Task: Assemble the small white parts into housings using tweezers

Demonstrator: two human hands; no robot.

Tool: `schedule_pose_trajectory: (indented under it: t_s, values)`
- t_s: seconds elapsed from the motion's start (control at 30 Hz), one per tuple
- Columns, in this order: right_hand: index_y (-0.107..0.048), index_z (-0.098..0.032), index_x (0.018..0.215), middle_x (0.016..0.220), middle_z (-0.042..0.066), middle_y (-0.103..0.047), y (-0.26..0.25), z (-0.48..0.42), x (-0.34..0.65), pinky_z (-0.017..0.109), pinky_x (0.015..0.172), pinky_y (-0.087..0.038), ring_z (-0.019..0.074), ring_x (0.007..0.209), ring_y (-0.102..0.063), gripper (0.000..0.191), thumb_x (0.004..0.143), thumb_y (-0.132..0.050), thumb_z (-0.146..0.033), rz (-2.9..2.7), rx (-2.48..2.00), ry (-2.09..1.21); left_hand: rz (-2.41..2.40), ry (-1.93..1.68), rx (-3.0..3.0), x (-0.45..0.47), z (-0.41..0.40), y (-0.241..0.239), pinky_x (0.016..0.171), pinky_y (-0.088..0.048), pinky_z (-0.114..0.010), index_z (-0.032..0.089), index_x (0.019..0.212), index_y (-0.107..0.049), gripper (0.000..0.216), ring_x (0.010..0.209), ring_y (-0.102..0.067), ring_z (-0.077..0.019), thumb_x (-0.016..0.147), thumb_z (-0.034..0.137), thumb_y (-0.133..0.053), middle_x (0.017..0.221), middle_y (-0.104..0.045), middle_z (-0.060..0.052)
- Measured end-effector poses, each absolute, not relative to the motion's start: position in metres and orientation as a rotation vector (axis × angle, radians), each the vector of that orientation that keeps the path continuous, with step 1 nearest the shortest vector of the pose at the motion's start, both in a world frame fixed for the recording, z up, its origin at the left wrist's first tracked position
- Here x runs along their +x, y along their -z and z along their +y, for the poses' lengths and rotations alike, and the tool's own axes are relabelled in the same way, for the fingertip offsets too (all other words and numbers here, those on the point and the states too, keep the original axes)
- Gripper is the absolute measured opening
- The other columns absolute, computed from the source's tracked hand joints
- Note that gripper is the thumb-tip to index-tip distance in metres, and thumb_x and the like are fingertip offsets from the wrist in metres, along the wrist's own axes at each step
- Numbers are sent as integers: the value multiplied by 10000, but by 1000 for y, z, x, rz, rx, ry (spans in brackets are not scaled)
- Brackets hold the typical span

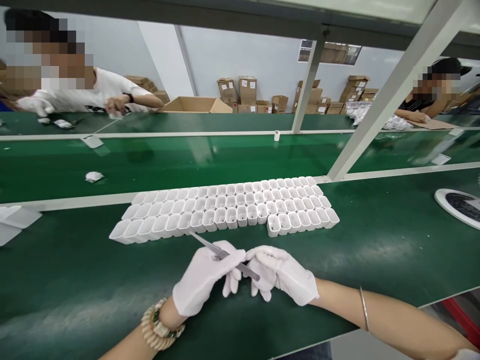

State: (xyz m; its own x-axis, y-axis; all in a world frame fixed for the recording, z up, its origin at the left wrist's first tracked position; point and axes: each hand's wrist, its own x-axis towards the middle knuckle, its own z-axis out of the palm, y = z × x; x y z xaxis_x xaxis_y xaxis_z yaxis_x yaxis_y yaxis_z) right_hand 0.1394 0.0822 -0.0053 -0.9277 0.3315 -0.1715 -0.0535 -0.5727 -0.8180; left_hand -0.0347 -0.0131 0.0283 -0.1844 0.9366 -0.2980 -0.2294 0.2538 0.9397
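Note:
Both my hands wear white gloves and are close together in front of the rows of cups. My left hand (212, 275) is closed on a slim, flat grey metal strip (249, 272), which slants from near the front row down toward my right hand. The strip's exact kind is unclear. Curled around a smooth white piece (263, 276), my right hand (288, 272) hides much of it; it looks like one of the cups. Just beyond stand several tight rows of white square-mouthed cups (210, 220), some with a small dark mark inside. The front row has a gap right of its middle.
A green conveyor belt (210, 155) runs behind a pale rail (86, 201), carrying a small white cylinder (276, 135) and a crumpled white piece (94, 177). A slanted post (371, 122) rises at right, near a round white-rimmed object (459, 207). Two people work opposite, before stacked cartons (247, 92).

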Motion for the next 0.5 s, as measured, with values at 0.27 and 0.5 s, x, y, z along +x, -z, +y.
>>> schedule_pose_trajectory:
  t_s: [0.27, 0.5]
  values:
    - [-613, -114, 1076, 786, 78, -690, 3, 86, 139, 232, 457, -458, 125, 493, -614, 354, 911, -585, -427, -1285, -429, -2612, 1342, -1288, 654, -37, -10, -26, 377, -345, -179, 136, 667, -603, 384, 323, -475, -75, 751, 480, -752, 439, -624, -8]
    - [-618, -99, 1013, 725, 58, -665, -6, 86, 139, 219, 423, -440, 130, 484, -612, 357, 909, -580, -438, -1266, -470, -2700, 1284, -1185, 705, -37, -9, -24, 410, -379, -198, 133, 583, -580, 402, 350, -512, -93, 768, 450, -745, 425, -615, -27]
